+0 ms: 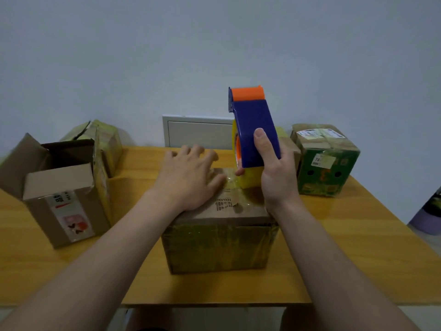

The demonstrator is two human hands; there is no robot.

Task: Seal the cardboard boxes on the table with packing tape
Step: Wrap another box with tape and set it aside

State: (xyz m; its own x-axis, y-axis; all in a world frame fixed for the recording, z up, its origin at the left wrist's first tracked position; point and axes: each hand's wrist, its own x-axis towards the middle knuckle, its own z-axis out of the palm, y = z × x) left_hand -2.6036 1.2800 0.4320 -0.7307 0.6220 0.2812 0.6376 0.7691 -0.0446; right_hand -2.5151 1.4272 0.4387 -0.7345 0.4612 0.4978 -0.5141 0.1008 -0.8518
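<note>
Cardboard box (219, 244), glossy taped sides, on wooden counter (334, 247). Atop it we log: left hand (188, 177) flat, fingers spread; right hand (276, 173) gripping blue plastic tape dispenser (254, 130), long axis upright, orange end topmost

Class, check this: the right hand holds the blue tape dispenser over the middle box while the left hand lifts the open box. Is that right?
No. The head view shows the left hand flat on the middle box, not lifting the open box. The right hand does hold the tape dispenser over the middle box.
</note>
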